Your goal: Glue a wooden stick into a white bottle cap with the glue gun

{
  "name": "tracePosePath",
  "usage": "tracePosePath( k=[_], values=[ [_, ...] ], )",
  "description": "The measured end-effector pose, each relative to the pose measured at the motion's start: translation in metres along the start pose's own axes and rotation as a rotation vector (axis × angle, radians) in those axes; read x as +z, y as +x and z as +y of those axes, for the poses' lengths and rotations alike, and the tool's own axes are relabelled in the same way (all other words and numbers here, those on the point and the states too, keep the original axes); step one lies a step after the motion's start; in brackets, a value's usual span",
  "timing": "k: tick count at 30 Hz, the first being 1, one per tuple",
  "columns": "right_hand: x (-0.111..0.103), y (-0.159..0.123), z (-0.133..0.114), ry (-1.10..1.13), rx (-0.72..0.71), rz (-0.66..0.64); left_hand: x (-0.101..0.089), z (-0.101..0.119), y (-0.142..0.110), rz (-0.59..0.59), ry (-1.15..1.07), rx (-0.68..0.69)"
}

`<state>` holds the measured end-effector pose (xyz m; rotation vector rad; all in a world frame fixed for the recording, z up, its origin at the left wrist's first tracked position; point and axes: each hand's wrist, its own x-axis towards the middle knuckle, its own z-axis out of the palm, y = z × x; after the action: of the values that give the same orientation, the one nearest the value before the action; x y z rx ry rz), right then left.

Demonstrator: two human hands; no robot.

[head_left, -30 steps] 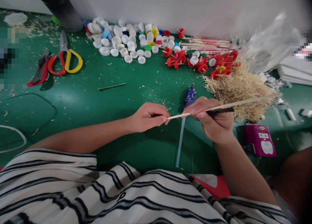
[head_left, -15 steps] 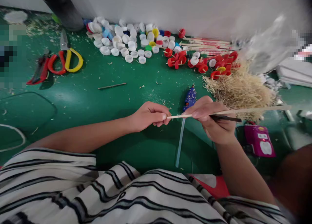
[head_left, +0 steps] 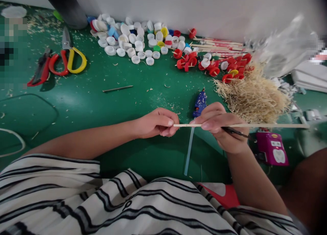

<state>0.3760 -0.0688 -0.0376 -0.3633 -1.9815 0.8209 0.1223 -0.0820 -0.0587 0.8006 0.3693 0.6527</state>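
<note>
A long thin wooden stick [head_left: 270, 125] lies almost level across the middle of the view, above the green table. My left hand [head_left: 157, 123] is closed and pinches its left end between thumb and fingers. My right hand [head_left: 221, 126] is closed around it farther along, and the rest sticks out to the right. A slender dark piece [head_left: 238, 132] also shows at the right hand; its kind is unclear and part of it is hidden. Just beyond the right fingers lies a blue glue gun [head_left: 200, 104], with a translucent glue stick [head_left: 189, 153] pointing toward me.
Many bottle caps [head_left: 131, 41] lie along the back, with red caps on sticks [head_left: 187, 61] beside them. Right are a heap of pale shavings [head_left: 255, 95] and a purple power socket box [head_left: 273, 148]. Left lie scissors [head_left: 66, 54] and red-handled pliers [head_left: 41, 69]; a metal rod [head_left: 117, 88] is nearer.
The stick's right end has dipped, so it now lies nearly level. The dark piece at my right hand has tilted downward. My left hand has barely moved.
</note>
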Motion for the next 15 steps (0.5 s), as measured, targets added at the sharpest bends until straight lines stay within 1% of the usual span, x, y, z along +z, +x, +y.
tracePosePath(
  k=[4,7,11,13,15],
  values=[
    [0.0017,-0.0002,0.0005,0.007,0.058,0.044,-0.0015,0.0018,0.0007,0.007,-0.037,-0.003],
    [0.0024,-0.0021,0.0025,0.03,0.113,0.093,-0.0026,0.0017,0.0006,0.036,-0.018,-0.007],
    [0.0039,-0.0055,0.0017,0.117,0.209,0.13,-0.0038,0.0001,0.0006,0.069,0.011,-0.008],
    [0.0055,-0.0061,-0.001,0.154,0.281,0.18,-0.0035,-0.0001,0.001,0.078,0.009,-0.003],
    [0.0073,-0.0056,-0.0038,0.153,0.346,0.261,-0.0027,-0.0004,0.0015,0.103,0.003,0.01]
  ],
)
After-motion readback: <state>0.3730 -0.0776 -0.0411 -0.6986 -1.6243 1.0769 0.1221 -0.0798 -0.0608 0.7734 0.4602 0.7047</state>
